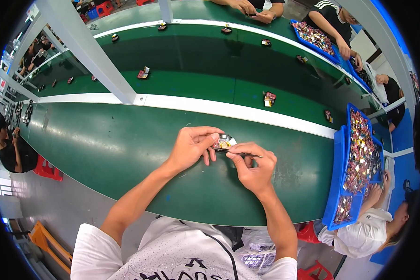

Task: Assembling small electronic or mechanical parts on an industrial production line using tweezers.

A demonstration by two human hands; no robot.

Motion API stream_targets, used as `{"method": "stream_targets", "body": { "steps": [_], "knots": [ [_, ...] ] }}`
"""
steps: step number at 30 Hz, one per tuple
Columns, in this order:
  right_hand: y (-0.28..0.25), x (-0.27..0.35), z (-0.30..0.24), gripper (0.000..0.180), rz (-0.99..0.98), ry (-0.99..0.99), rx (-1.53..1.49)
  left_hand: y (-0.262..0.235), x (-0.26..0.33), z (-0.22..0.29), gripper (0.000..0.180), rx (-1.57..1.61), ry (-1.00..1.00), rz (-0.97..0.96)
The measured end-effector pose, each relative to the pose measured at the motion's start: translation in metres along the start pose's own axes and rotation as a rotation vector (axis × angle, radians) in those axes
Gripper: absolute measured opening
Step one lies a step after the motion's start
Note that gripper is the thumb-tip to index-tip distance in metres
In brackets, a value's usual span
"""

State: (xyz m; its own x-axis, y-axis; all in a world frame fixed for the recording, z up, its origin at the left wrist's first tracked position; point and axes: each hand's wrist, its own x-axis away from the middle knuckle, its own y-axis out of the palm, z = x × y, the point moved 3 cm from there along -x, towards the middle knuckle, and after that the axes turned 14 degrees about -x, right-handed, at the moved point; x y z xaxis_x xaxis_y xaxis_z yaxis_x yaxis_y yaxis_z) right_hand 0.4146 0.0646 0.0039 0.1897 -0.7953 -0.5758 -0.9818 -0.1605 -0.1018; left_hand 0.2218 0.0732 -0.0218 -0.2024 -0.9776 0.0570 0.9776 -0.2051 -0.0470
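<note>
Over the green table [126,140], my left hand [196,144] grips a small black electronic housing [224,141] between thumb and fingers. Inside the housing, a reddish circuit board and white and yellow bits show. My right hand [254,165] is closed around a thin dark tool [245,154], likely tweezers, though its exact kind is hard to make out. The tool's end meets the lower right edge of the housing, and my right fingertips are close beside it.
Blue trays [341,177] heaped with small reddish parts stand at the right, beside a co-worker in white [366,228]. Beyond a white rail [196,107], a green conveyor belt [196,65] carries several spaced housings. A white post [93,56] rises at left. Other people sit around.
</note>
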Motion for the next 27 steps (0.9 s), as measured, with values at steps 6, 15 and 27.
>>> {"method": "stream_targets", "body": {
  "steps": [6,15,27],
  "knots": [
    [0.001,-0.003,-0.008,0.014,-0.068,-0.132,0.089,0.008,0.000,0.001,0.027,-0.044,-0.027,-0.014],
    [0.008,0.003,-0.003,0.014,-0.115,-0.192,0.135,0.007,-0.002,-0.002,0.020,-0.127,-0.076,0.048],
    [-0.017,-0.006,-0.006,0.017,0.137,-0.078,0.144,-0.076,-0.129,0.015,0.022,-0.613,0.049,0.539]
  ]
}}
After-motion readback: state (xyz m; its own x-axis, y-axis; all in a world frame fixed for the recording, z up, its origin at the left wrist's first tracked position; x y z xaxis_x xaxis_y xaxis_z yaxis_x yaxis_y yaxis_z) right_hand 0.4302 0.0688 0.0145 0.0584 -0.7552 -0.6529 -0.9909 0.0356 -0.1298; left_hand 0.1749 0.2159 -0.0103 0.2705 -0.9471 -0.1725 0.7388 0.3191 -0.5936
